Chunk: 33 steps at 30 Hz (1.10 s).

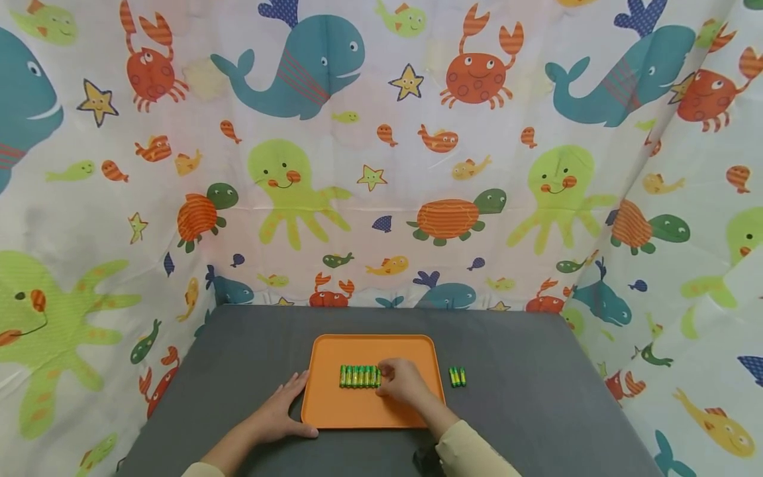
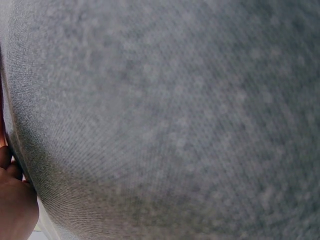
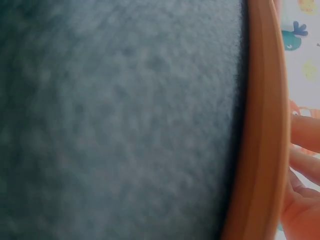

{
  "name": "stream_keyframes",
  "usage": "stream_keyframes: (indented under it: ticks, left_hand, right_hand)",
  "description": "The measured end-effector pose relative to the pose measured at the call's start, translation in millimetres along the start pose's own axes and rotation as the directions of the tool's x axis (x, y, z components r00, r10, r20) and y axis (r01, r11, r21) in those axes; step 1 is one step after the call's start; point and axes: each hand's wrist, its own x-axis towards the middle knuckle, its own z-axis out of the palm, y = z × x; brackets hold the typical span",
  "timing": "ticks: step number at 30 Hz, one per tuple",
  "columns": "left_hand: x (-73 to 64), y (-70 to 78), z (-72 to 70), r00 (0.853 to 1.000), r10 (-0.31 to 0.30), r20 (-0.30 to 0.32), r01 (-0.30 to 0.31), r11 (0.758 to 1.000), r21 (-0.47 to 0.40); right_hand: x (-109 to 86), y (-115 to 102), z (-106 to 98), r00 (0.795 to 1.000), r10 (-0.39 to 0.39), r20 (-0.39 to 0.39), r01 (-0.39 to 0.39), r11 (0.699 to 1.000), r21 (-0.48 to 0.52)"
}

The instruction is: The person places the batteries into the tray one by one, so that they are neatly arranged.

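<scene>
Several green AA-style batteries (image 1: 357, 376) stand side by side in a row on an orange tray (image 1: 346, 411). At the right end of that row, my right hand (image 1: 402, 381) pinches a battery (image 1: 378, 377) between thumb and fingers, which partly cover it. My left hand (image 1: 277, 411) lies spread at the tray's left edge, thumb by the front left corner and fingertips along the side. In the right wrist view the tray's rim (image 3: 260, 125) runs in front of the right hand (image 3: 302, 205). Only a bit of the left hand (image 2: 17, 205) shows in the left wrist view.
A small group of matching green batteries (image 1: 457, 377) lies on the grey table (image 1: 512, 397), right of the tray. A dark object (image 1: 426, 460) sits by the right sleeve. Curtains (image 1: 381, 132) printed with sea animals hang behind and on both sides.
</scene>
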Motion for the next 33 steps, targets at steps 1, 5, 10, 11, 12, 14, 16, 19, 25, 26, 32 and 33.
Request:
stream_keyframes:
  ticks: [1, 5, 10, 11, 12, 14, 16, 19, 25, 26, 32, 33]
  left_hand:
    - [-0.2, 0.0, -0.1, 1.0, 0.004, 0.0, -0.004, 1.0, 0.002]
    - [-0.6, 0.0, 0.1, 1.0, 0.016, 0.012, -0.016, 1.0, 0.002]
    - [-0.6, 2.0, 0.0, 0.999, 0.028, 0.017, -0.028, 1.0, 0.009]
    - [-0.8, 2.4, -0.3, 0.999, 0.027, 0.016, -0.027, 1.0, 0.01]
    - [-1.0, 2.6, -0.4, 1.0, 0.023, 0.015, -0.023, 1.0, 0.007]
    - [-1.5, 2.6, -0.8, 1.0, 0.018, 0.013, -0.018, 1.0, 0.008]
    - [-1.9, 2.0, -1.1, 1.0, 0.018, 0.011, -0.018, 1.0, 0.003]
    - [-1.8, 0.1, -1.0, 1.0, 0.023, 0.007, -0.023, 1.0, 0.001]
    - [-0.1, -2.8, 1.1, 1.0, 0.026, 0.012, -0.026, 1.0, 0.011]
    - [0.2, -2.7, 1.1, 1.0, 0.022, 0.011, -0.022, 1.0, 0.011]
    - [0.7, -1.9, 0.2, 1.0, 0.007, 0.006, -0.007, 1.0, 0.005]
    - [0.7, -1.8, 0.1, 1.0, 0.008, 0.008, -0.008, 1.0, 0.005]
  right_hand:
    - [-0.3, 0, -1, 1.0, 0.0, 0.001, 0.0, 1.0, -0.001]
    - [-4.3, 2, -8, 1.0, -0.007, 0.013, 0.007, 1.0, 0.021]
    - [-9.2, 7, -24, 1.0, -0.007, 0.021, 0.005, 0.998, 0.069]
    - [-9.8, 7, -28, 1.0, -0.007, 0.019, 0.005, 0.998, 0.069]
    - [-10.3, 7, -31, 1.0, -0.008, 0.014, 0.007, 0.998, 0.062]
    - [-11.1, 7, -39, 1.0, -0.016, -0.002, 0.016, 0.999, 0.047]
    - [-11.7, 7, -45, 0.999, -0.026, -0.026, 0.026, 0.999, 0.031]
    - [-13.2, 9, -53, 0.997, -0.038, -0.071, 0.038, 0.999, 0.005]
    - [-19.9, 19, -65, 0.992, -0.017, -0.127, 0.017, 1.0, -0.007]
    - [-21.1, 21, -68, 0.991, -0.011, -0.134, 0.01, 1.0, -0.008]
    - [-27.5, 32, -84, 0.982, 0.042, -0.185, -0.04, 0.999, 0.012]
    - [-28.5, 34, -87, 0.98, 0.051, -0.19, -0.049, 0.999, 0.017]
